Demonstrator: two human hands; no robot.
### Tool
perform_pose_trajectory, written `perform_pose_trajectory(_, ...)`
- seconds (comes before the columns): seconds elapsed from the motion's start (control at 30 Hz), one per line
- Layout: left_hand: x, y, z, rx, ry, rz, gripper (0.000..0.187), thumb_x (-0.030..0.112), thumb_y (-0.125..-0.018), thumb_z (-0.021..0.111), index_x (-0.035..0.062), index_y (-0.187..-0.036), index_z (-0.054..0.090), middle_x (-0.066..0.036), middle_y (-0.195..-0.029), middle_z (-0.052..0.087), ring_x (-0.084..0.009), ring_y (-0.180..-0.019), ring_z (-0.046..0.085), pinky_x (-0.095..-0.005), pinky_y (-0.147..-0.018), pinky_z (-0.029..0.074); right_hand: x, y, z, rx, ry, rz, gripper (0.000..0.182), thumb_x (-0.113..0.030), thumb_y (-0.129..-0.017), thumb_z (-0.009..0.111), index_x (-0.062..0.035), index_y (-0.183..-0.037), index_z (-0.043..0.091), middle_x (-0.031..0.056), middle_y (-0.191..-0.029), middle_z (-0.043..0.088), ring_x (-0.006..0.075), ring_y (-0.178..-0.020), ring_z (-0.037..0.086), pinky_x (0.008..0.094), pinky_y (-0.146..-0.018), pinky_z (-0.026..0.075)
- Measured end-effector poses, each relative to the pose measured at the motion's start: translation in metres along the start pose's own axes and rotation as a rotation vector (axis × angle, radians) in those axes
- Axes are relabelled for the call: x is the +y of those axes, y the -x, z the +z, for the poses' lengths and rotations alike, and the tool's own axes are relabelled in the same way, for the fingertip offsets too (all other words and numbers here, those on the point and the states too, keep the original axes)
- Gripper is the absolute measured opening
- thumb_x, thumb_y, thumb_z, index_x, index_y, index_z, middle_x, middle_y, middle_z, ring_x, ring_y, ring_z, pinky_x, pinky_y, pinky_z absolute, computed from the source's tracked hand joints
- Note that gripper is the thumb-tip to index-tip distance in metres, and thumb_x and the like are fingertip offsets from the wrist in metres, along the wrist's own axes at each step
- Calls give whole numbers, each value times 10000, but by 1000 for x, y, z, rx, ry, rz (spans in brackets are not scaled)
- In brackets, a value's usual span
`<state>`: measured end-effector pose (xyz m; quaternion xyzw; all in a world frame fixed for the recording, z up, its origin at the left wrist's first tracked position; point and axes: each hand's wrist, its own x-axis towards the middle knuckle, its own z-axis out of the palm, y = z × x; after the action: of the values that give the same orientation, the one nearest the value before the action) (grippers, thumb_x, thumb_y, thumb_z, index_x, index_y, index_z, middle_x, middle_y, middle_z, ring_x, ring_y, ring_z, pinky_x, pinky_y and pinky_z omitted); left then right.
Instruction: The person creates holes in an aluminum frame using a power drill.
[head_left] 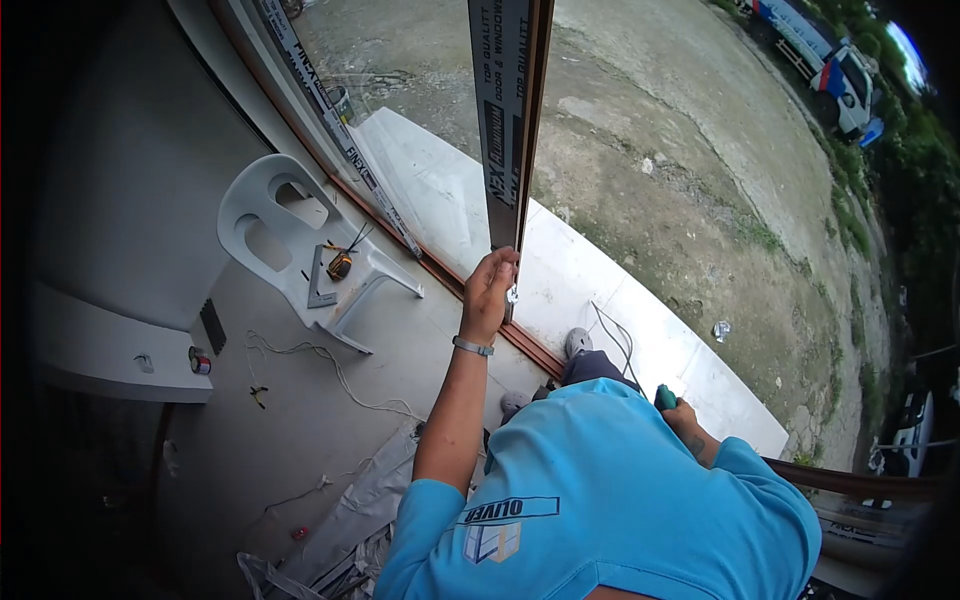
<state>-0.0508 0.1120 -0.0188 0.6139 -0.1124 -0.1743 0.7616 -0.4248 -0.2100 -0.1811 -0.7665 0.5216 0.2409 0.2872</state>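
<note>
My left hand [488,288] is raised with its fingers curled around the edge of the upright aluminium door frame [503,130], which has printed protective film on it. A small shiny metal piece [513,294] shows right beside the fingers, on the frame's edge. Low at my right side, my right hand [682,416] grips a green-bodied tool [665,397]; most of the tool is hidden by the hand and my blue shirt. A dark cord [625,340] loops over the white ledge near it.
A white plastic chair [268,225] on the left bears a tape measure [340,265] and a metal square [319,280]. A brown sill [535,350] crosses the doorway. A pale cable [345,380] and grey sheeting [345,515] lie on the floor. Outside stands a truck [845,85].
</note>
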Motion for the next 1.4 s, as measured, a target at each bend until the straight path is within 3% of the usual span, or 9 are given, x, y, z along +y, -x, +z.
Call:
perform_pose_trajectory(0.07,8,-11,4,27,76,0,367,253,-1003,510,55,-1309,549,-54,-1211,627,-121,-1045,586,-273,-878,454,9,4,11,-2,0,8,665,-323,-660,717,-61,-1254,577,232,-1124,677,366,-1051,661,418,-893,524)
perform_pose_trajectory(0.13,12,-20,5,30,87,-15,357,231,-1004,502,50,-1308,548,-47,-1191,632,-113,-1029,588,-271,-872,460,181,-6,-24,-8,-3,18,672,-329,-658,719,-60,-1257,576,232,-1128,676,367,-1055,659,418,-896,522)
perform_pose_trajectory(0.4,-15,-50,-11,61,-145,74,312,216,-1010,467,103,-1257,620,13,-1173,640,-103,-1022,580,-261,-851,435,214,40,34,-53,-90,93,703,-356,-652,727,-59,-1270,572,233,-1146,670,371,-1070,651,419,-909,515)
perform_pose_trajectory(0.6,6,-45,-4,37,-212,219,314,193,-1009,450,71,-1230,636,7,-1149,643,-119,-1042,572,-285,-873,436,101,-6,105,-55,-149,60,727,-375,-647,733,-57,-1280,568,234,-1159,665,374,-1082,645,419,-918,510)
perform_pose_trajectory(0.93,16,-30,12,39,-149,189,351,180,-992,513,0,-1288,570,-48,-1146,649,-124,-1021,583,-254,-847,442,-18,21,39,32,-96,41,708,-384,-680,678,-92,-1313,553,231,-1226,634,383,-1138,609,439,-959,493)
perform_pose_trajectory(1.07,-41,-10,25,-37,-188,-67,325,222,-983,539,18,-1226,607,-41,-1096,659,-109,-934,590,-245,-769,456,-51,47,15,209,-179,-94,773,-351,-662,678,-144,-1389,515,232,-1138,669,398,-1084,631,455,-936,507)
perform_pose_trajectory(1.13,-76,12,39,-103,-135,-463,319,279,-976,560,53,-1194,621,-51,-1085,670,-113,-934,604,-244,-759,479,-74,64,-2,246,-203,-157,795,-346,-655,682,-159,-1406,500,237,-1099,678,404,-1041,645,459,-917,516)
perform_pose_trajectory(1.33,-112,55,79,-177,485,-1156,718,605,-889,589,36,-1315,487,-143,-1147,617,-302,-1016,607,-476,-904,487,-158,146,-66,173,-222,-604,785,-278,-686,702,-197,-1432,470,236,-945,694,411,-867,677,463,-804,545)
perform_pose_trajectory(1.4,-97,57,91,-225,566,-1056,754,680,-877,523,20,-1240,490,-195,-1185,574,-387,-1110,546,-552,-971,445,-174,161,-69,105,-268,-835,765,-262,-711,724,-183,-1430,474,217,-996,694,393,-900,675,440,-830,539)
